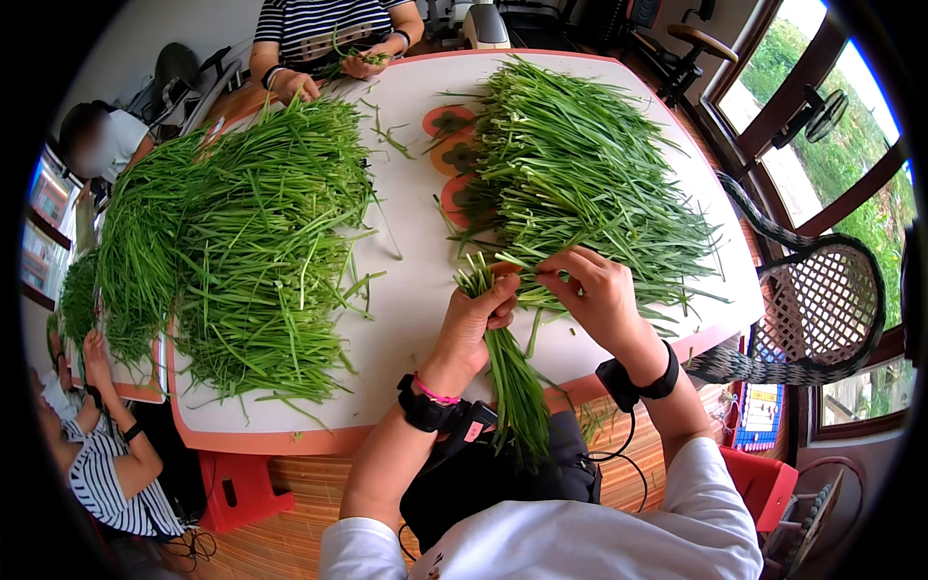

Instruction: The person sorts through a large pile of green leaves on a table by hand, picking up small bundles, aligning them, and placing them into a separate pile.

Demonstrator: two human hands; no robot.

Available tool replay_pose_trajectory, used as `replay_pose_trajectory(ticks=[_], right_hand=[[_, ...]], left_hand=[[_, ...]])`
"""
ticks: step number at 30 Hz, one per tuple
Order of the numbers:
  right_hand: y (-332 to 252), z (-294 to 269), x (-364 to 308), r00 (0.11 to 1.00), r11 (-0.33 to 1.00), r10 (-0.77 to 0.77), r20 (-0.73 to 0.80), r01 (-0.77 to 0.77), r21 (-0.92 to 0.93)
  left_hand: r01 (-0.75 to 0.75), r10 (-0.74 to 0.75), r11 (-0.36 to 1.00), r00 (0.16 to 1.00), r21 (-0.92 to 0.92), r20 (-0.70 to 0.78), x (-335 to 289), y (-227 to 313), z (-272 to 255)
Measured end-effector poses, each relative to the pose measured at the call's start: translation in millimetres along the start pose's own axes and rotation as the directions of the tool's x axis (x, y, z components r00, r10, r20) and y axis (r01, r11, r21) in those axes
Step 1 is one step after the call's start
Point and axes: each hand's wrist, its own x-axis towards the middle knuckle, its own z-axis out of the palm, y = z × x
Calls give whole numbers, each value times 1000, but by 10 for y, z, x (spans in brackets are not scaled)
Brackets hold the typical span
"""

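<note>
Head view, clock read off the picture, twelve at top.

Left hand [491, 302]: fingers are closing fully round a bundle of green stalks [517, 377], just below centre toward six. Pale ends are standing above the fist toward twelve; leaves are hanging past the bench [406, 290] edge toward six. Judgement: the grip is sitting near the pale ends probably because this is holding them level and leaving them exposed.

Right hand [590, 285]: thumb and forefinger are bending close together beside those ends, on the three o'clock side. A pale stalk end is showing near the tips; cannot tell whether it is being pinched.

Right pile [590, 155], at one o'clock: stalks are lying mostly parallel, many pale ends pointing toward nine, leaves fanning toward four; likely laid so for easy picking up by the ends.

Left pile [271, 251], at nine to ten: stalks are lying more tangled, seemingly less ordered. A strip of bench is separating the two piles, probably preventing mixing.

Co-worker's hand [364, 64], near eleven: holding greens over the bench's far side.
</note>
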Motion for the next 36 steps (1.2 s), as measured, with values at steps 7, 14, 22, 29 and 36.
replay_pose_trajectory(ticks=[7, 14, 22, 29, 36], right_hand=[[-114, 105, 14, 998, 991, 45, 47, -51, 124], [-178, 112, -2, 992, 994, 110, -60, -108, 28], [-216, 168, -49, 999, 998, 43, 28, -44, 33], [-227, -72, 195, 954, 818, 264, 139, -298, 492], [-133, -219, 310, 932, 847, 90, 351, -257, 465]], left_hand=[[-16, 17, 1000, 999, 23, -36, 9, 33, -32], [-118, 120, 993, 988, 20, -100, -16, 36, 18], [-104, 117, 990, 982, 94, -149, -53, 71, 59], [-66, 68, 991, 998, 118, -7, -59, 82, 65], [-47, 33, 977, 997, 208, 72, -76, 79, 112]])
